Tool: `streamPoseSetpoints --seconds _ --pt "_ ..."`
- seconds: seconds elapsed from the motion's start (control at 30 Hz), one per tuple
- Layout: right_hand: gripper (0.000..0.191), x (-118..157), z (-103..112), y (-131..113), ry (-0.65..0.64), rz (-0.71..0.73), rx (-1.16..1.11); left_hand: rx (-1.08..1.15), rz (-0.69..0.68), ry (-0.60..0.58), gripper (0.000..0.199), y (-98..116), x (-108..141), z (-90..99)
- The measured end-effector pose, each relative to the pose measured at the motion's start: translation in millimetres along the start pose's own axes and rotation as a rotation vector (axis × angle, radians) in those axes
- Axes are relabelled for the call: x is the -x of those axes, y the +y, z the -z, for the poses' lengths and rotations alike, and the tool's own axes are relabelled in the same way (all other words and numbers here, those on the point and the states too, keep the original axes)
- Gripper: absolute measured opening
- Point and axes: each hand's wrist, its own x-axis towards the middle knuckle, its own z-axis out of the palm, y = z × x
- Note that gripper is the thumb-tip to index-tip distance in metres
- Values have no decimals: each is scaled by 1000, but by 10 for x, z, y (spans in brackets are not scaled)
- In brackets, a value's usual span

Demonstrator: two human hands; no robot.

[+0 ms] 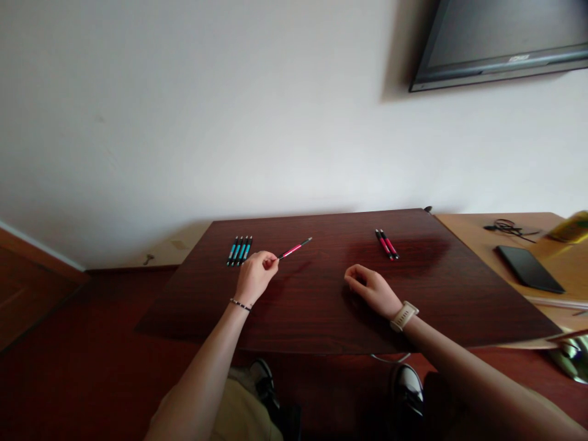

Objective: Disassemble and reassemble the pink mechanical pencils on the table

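The left hand [258, 274] pinches a pink pen [294, 249] by its end, maybe for leaving its length free, above the surface [321, 306], between blue pens [242, 251] near far left corner and right hand [371, 290], pressed together, seemingly empty.

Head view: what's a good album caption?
Left hand holding a pink-and-black pen over a dark wood-grain table, with four blue pens and two pink pens.

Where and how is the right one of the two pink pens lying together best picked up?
I'd pinch the right pen at mid-barrel, from above, thumb and finger across its long sides. It lies flat on the table, slim and straight, so that should balance it. The left pen lies close alongside, so lead in from the right.
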Motion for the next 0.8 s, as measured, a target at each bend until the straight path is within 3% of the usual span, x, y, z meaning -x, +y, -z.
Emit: streamPoseSetpoints --seconds 0.13,0.33,0.6,0.8 --pt "31 -88 58 99 37 -121 -245 45 -208 -26 8 209 77 -51" --pt "56 -141 107 122 -6 -183 -437 149 -329 -102 10 365 135 -110" --pt "43 -128 140 72 -3 -173 -507 235 -352 -143 9 418 173 -187" --pt "41 -127 113 82 44 -135 -507 362 -207 -136 13 425 196 -271"
